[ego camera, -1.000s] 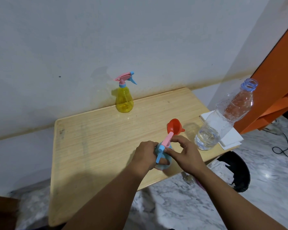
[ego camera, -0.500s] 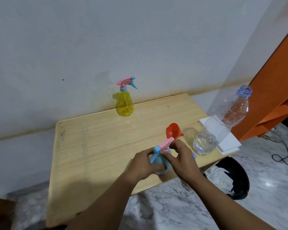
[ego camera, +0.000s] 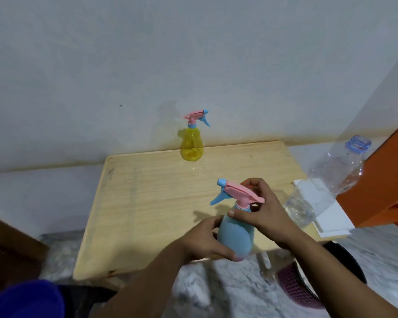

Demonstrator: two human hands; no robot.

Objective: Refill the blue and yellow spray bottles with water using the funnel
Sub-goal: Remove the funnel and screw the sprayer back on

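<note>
Fingers (ego camera: 221, 250) of my left hand (ego camera: 203, 242) wrap the blue spray bottle (ego camera: 236, 235); my right hand (ego camera: 260, 210) grips its neck.
Head view: bottle upright at the worktop's (ego camera: 147, 203) five o'clock edge; yellow spray bottle (ego camera: 191, 146) at twelve, water bottle (ego camera: 324, 187) at three.

funnel: hidden behind right hand (ego camera: 261, 213), only an orange sliver shows | blue spray bottle (ego camera: 236, 235): base covered by left hand (ego camera: 205, 243) fingers | purple basket (ego camera: 295, 288): partly behind right forearm | water bottle (ego camera: 326, 182): motion-blurred, water level unclear
</note>
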